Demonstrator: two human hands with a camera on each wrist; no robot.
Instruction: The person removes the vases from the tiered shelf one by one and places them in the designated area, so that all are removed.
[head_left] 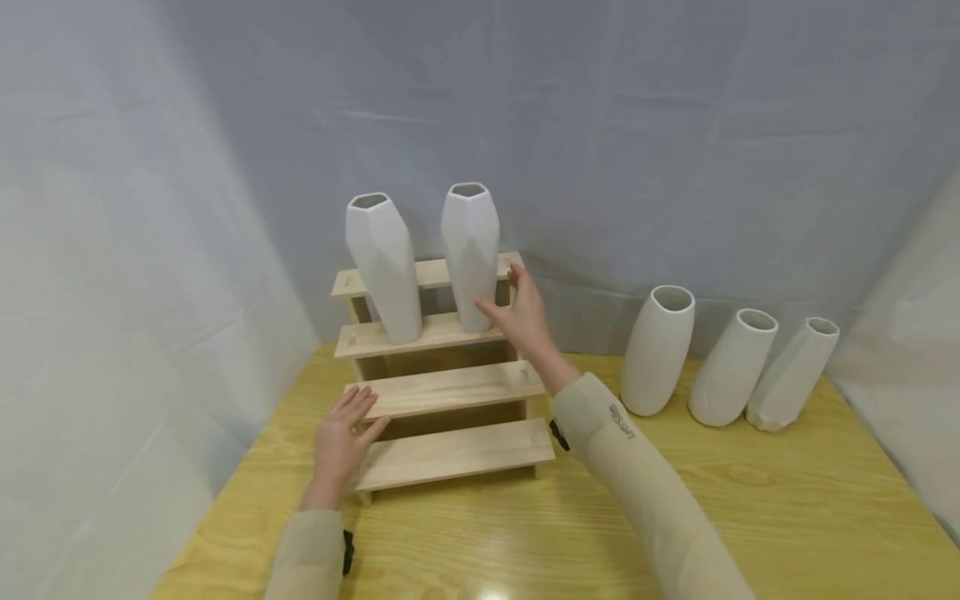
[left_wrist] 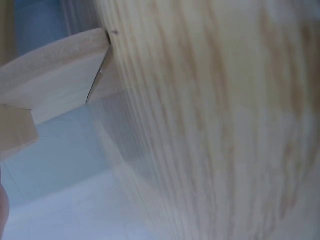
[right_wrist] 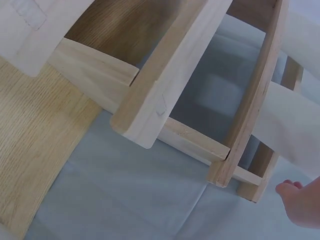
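Observation:
Two white faceted vases, a left one and a right one, stand upright on the second step from the top of a wooden stepped shelf. My right hand is beside the right vase, thumb and fingers spread apart; its thumb tip lies at the vase's lower side, and contact is hard to tell. That hand also shows at the right wrist view's edge, near a white vase. My left hand rests with extended fingers on the left end of a lower step.
To the right on the yellow wood-grain table stand three white vases: a wide one, a middle one and a narrow faceted one. Grey cloth hangs behind; pale sheeting flanks both sides.

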